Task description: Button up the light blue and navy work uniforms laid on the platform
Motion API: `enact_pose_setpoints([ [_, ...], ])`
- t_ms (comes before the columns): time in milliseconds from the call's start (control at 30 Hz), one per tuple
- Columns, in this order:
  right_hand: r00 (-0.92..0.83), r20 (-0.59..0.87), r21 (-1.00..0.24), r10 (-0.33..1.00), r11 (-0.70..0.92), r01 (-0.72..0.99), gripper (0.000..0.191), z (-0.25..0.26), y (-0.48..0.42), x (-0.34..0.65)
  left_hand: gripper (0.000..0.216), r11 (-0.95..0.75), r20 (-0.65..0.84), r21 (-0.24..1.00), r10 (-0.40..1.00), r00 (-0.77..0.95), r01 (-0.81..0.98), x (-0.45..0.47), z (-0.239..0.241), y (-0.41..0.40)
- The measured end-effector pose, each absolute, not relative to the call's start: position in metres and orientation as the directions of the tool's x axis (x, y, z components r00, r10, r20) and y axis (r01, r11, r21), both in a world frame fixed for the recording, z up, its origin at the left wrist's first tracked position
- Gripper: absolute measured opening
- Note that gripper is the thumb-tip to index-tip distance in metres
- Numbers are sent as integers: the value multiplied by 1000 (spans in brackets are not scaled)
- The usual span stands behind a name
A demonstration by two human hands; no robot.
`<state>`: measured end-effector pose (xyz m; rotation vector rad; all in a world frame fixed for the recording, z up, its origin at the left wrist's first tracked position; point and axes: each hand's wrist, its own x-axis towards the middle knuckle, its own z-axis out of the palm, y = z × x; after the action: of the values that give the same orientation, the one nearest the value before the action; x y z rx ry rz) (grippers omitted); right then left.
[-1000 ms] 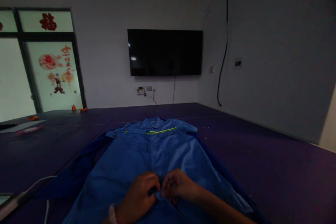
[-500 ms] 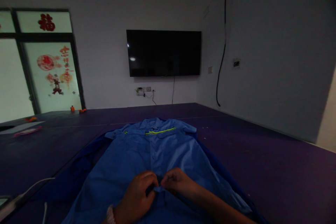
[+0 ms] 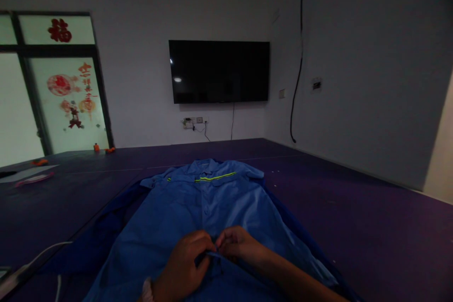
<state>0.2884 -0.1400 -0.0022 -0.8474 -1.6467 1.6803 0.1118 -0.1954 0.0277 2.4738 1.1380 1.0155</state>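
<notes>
A blue short-sleeved shirt point(image 3: 180, 203) with yellow-green piping across the chest lies face up, collar pointing away from me. Under it spreads a darker blue garment point(image 3: 102, 226). My left hand point(image 3: 191, 259), with a pale band at the wrist, pinches the edge of the shirt's front placket low down. Opposite it, fingertips almost touching, my right hand point(image 3: 240, 247) pinches the same edge. Whether a button sits between the fingers is hidden. Higher up the placket a button point(image 3: 206, 212) shows.
The purple surface point(image 3: 354, 217) stretches to the walls. At left are a white cable point(image 3: 46, 247), a pink-rimmed item point(image 3: 35, 179) and small orange objects point(image 3: 110, 150). A television point(image 3: 219, 71) hangs on the far wall, and a black cable point(image 3: 297, 89) dangles at right.
My fingertips have come slightly closer together on the shirt's edge, and the fabric between them is shifted a little. The view has turned marginally to the right.
</notes>
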Motion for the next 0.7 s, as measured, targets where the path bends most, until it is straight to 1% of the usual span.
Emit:
enact_pose_setpoints([
  [233,-633,-27,-999,774,-47,-16,32,-9,-134,289,23,-677,511,453,731,453,581,113,29,-199],
  [333,-631,-24,-999,775,-37,-8,32,-10,-133,290,22,-681,517,435,724,456,589,113,29,-200],
  [500,-640,-11,-1000,768,-7,8,29,-10,-134,290,23,-702,504,339,698,508,627,110,25,-195],
  [600,-640,-16,-999,769,20,49,27,-11,-135,288,27,-739,523,269,650,551,617,108,22,-193],
  [700,-616,-3,-996,788,50,68,26,-12,-136,285,27,-760,548,226,617,565,610,107,20,-193],
])
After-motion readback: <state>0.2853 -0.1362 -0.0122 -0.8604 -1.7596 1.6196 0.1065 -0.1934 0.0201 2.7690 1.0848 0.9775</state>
